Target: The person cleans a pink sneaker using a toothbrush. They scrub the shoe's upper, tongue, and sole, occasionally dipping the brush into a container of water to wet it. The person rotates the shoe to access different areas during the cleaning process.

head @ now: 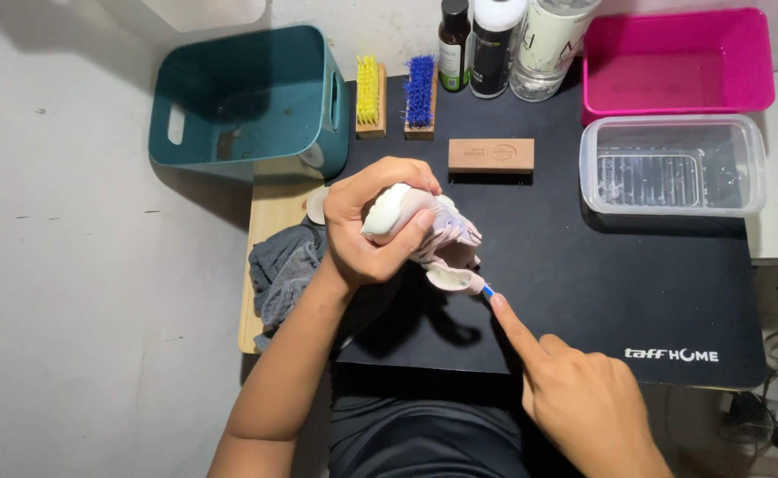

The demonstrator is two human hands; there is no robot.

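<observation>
— Pale pink shoe (437,232), held up over the black mat (637,292) near its left part, not resting on it. The left hand (367,232) is wrapped round it, fingers curled tight over the white end, thumb across the side.

— And the right hand (584,398)?

— Mostly folded, with the forefinger stretched out along a thin blue tool (487,290). Its tip touches the shoe's lower edge. The fingers close around it, but how firmly I cannot tell; most of the tool is hidden.

— What could slip?

— The shoe, I'd judge. It hangs in one hand with nothing beneath to brace it, so a hard push from the tool could twist it in the grip or send the tip skidding into the left thumb.

— Anything near enough to knock over?

— The grey cloth (284,265) lies just beside the left wrist, harmless. The wooden block (491,155) sits near, behind the shoe. The yellow brush (369,96), blue brush (420,96) and bottles (495,44) stand farther back; a jerk of the elbow forward might tip the bottles. The clear tub (672,164) and pink tub (677,62) are well apart on the right.
</observation>
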